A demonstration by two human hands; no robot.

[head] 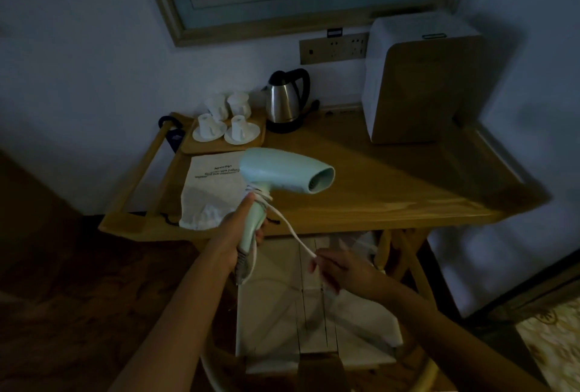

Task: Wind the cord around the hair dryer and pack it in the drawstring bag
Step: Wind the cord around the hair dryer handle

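Left hand (pixel 241 228) grips the handle of the hair dryer (pixel 282 172) above the desk (pixel 376 184); right hand (pixel 342 269) pinches the cord (pixel 290 225), a few turns on. Keep tension, lay coils snug. Drawstring bag (pixel 210 190) lies waiting just behind.

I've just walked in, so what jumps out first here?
A pale mint-green hair dryer held up over the wooden table, the left hand gripping its handle. The right hand pinches its white cord, already looped round the handle. Behind lies a white drawstring bag; a steel kettle stands further back.
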